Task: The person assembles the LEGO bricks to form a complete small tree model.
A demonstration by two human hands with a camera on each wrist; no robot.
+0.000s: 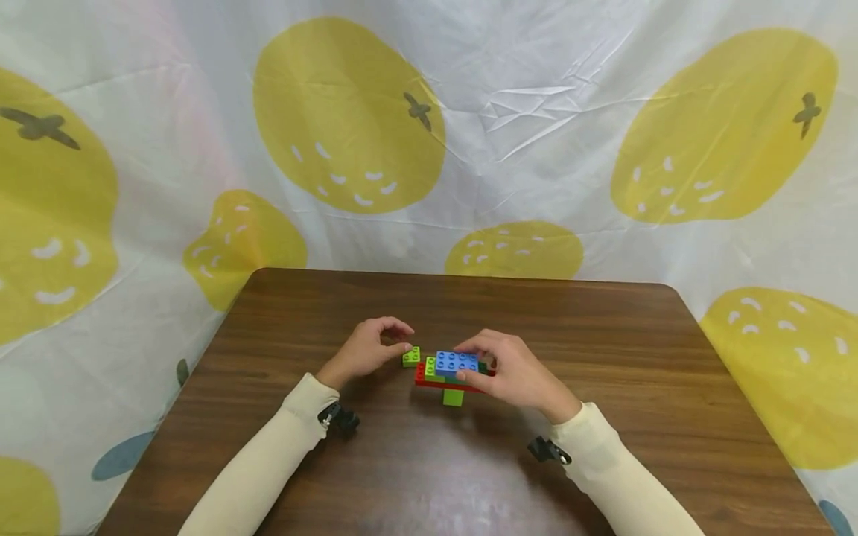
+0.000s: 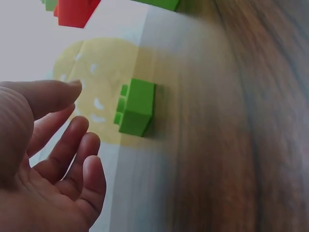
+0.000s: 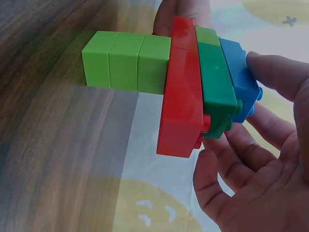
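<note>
My right hand [image 1: 511, 370] pinches the blue brick [image 1: 447, 362] at the top of a built stack, thumb on one side and fingers on the other. Below the blue one sit a dark green brick [image 3: 219, 79] and a small lime brick [image 1: 430, 368], both on a long red brick [image 3: 181, 106]. A column of lime bricks [image 3: 124, 63] stands under the red one, on the table. Beside the stack's left end lies a loose lime brick [image 2: 137, 106]. My left hand [image 1: 367, 348] hovers close to it, fingers loosely bent and apart from it in the left wrist view.
The brown wooden table [image 1: 302, 476] has rounded far corners. A white cloth [image 1: 523, 45] with large yellow fruit prints hangs behind and beside it. Each wrist wears a small black camera, such as the left one's device [image 1: 339, 419].
</note>
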